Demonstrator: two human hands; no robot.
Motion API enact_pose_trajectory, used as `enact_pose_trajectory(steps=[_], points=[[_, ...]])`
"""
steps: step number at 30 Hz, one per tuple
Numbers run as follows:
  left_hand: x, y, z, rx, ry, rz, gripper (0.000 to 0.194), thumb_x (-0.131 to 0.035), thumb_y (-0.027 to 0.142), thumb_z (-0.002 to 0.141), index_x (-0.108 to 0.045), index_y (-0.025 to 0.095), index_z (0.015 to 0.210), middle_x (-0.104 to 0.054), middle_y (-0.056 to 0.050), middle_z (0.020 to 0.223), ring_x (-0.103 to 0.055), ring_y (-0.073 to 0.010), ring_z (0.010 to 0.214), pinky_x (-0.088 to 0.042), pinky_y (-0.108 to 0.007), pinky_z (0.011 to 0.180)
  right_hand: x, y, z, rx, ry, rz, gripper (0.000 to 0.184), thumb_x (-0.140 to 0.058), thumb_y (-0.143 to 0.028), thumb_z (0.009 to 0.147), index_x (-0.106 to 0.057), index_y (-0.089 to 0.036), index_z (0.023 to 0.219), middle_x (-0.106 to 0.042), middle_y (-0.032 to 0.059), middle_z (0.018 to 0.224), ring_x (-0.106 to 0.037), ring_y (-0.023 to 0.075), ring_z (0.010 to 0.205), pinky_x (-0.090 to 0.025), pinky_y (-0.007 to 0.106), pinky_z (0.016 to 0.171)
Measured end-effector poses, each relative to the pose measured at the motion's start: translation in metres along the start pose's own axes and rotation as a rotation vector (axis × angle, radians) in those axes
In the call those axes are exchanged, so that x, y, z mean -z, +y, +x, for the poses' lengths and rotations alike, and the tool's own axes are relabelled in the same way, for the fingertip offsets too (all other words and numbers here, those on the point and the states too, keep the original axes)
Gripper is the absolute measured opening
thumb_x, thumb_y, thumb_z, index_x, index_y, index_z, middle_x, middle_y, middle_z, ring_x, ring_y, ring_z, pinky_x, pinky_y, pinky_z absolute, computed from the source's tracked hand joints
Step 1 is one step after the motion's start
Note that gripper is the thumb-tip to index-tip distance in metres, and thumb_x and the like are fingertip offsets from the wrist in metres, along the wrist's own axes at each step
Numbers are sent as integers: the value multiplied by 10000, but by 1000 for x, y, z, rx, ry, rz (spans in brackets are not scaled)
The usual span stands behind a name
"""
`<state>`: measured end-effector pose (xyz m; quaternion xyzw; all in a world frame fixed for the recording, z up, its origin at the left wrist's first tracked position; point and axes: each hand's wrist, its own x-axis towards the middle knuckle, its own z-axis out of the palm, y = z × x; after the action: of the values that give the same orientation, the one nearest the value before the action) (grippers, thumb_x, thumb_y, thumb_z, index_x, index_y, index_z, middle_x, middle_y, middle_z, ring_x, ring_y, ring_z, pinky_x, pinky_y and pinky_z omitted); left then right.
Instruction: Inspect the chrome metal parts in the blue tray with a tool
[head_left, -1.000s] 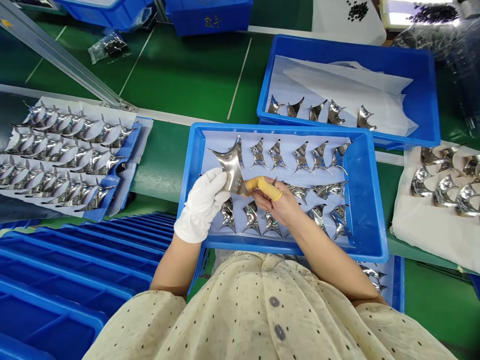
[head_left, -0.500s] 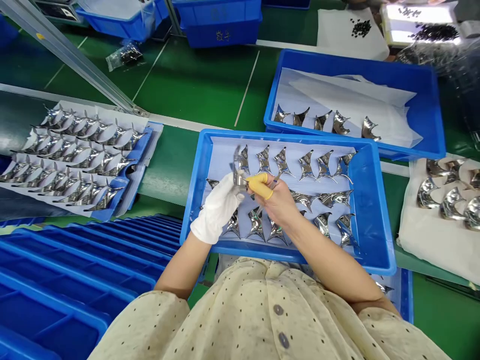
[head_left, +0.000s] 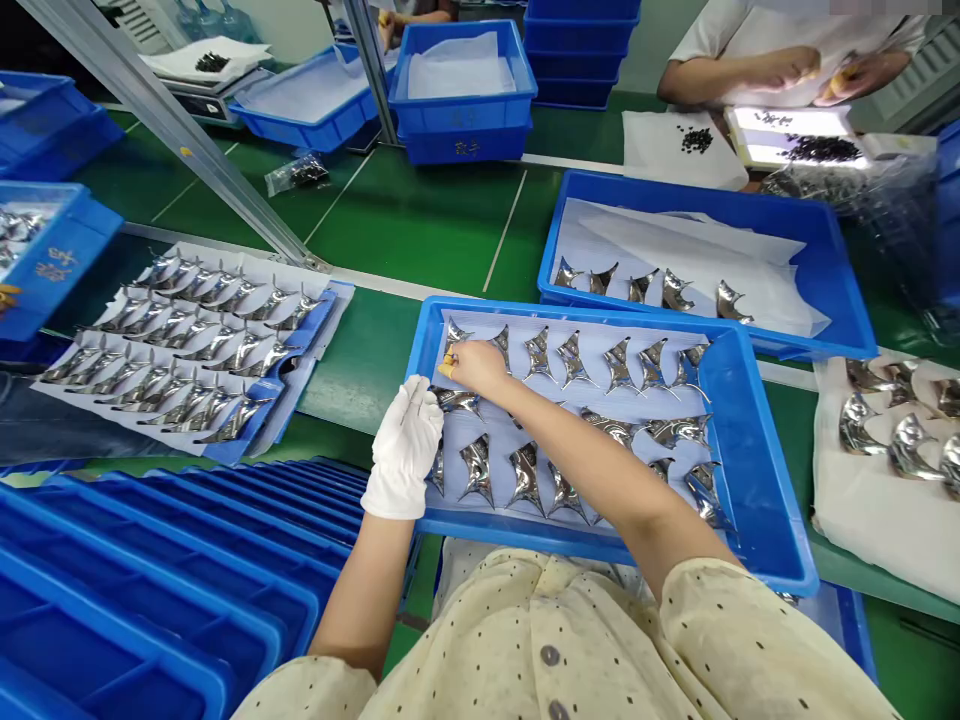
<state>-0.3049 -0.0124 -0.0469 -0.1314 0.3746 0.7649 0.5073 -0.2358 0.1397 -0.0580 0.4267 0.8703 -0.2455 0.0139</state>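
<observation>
The fingers of my right hand (head_left: pixel 476 366), some in yellow finger covers, are pinched at the lower end of a shiny curved metal piece (head_left: pixel 456 332) in the upper left corner of a blue tray (head_left: pixel 772 480). Part of that piece is hidden behind the fingers. My left hand (head_left: pixel 405 445), in a white glove, rests by the tray's left rim with its fingers stretched out and holds nothing. Rows of similar pointed metal pieces (head_left: pixel 525 475) lie on white paper in the tray. My right forearm covers some of the middle row.
A second blue tray (head_left: pixel 840 290) with paper and metal pieces sits behind. At left, more pieces lie in rows on a paper-covered board (head_left: pixel 296 385), above stacked blue trays (head_left: pixel 247 590). A metal post (head_left: pixel 202 150) slants nearby. Across the bench, a co-worker's hands (head_left: pixel 787 70) are near small black parts.
My hands have parted. The right hand has carried the metal piece to the tray's upper left corner; the left has let go and moved left to the rim. The view has tilted up.
</observation>
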Motion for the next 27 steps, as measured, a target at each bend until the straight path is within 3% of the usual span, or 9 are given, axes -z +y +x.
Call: enact_pose_trajectory(steps=[3,6,9,11,15,18,20,23,27], points=[[8,3,2,5,-23,12,330,-426,201,1101,-733,107,1024,-751,-85,1030,-679,-81,721,-575,-201,646,9,17,-1,-9,-4,-6,268,-660,-441,947,-794,-260,1091,-812,33,1096,-734,218,1021,-487,259,765],[13,3,5,-46,-65,35,226,-544,211,1054,-750,123,1025,-744,-88,1074,-663,-74,722,-573,-193,655,23,44,-1,-108,51,-53,322,-531,-375,1028,-738,-206,1208,-791,93,1173,-722,248,1089,-502,296,831],[9,-2,7,-110,-113,71,134,-658,228,988,-764,154,1024,-734,-74,1095,-647,-71,753,-565,-177,688,24,60,3,-168,54,-97,399,-616,-436,987,-690,-166,1271,-776,148,1196,-718,299,1113,-520,338,872],[2,-7,6,-144,-164,118,146,-733,274,936,-769,173,1035,-722,-71,1130,-638,-74,778,-560,-177,712,18,61,7,-180,37,-110,441,-681,-440,944,-684,-143,1269,-772,184,1183,-722,325,1104,-529,356,880],[-7,-13,3,-258,-253,305,253,-813,385,857,-766,206,1030,-711,-68,1145,-614,-80,758,-544,-196,723,11,54,15,-192,50,-73,322,-637,-224,932,-691,-106,1227,-769,222,1163,-731,330,1092,-527,362,886],[-4,-10,2,-391,-274,515,271,-793,409,862,-756,218,1050,-721,-65,1122,-604,-92,732,-533,-222,727,25,53,9,-201,100,12,276,-591,-180,919,-706,-104,1158,-769,220,1152,-728,322,1077,-524,354,858],[-2,-6,3,-525,-284,719,319,-791,385,859,-752,229,1135,-726,-75,1157,-609,-117,744,-543,-261,756,38,54,-5,-183,121,86,241,-571,-208,917,-715,-129,1094,-788,166,1091,-732,272,1005,-521,315,805],[-4,-2,0,-734,-446,1086,413,-794,296,847,-754,278,1258,-701,-103,1308,-665,-209,920,-556,-366,932,54,54,-39,-102,70,381,192,-569,-300,891,-706,-166,908,-783,67,870,-667,167,717,-469,250,624],[-17,-8,-10,-893,-803,1400,333,-759,244,870,-803,338,1187,-669,-108,1393,-644,-311,1189,-483,-466,1106,57,52,-87,-77,-144,1089,243,-714,-397,690,-590,-189,659,-613,-10,569,-367,80,454,-219,225,440]])
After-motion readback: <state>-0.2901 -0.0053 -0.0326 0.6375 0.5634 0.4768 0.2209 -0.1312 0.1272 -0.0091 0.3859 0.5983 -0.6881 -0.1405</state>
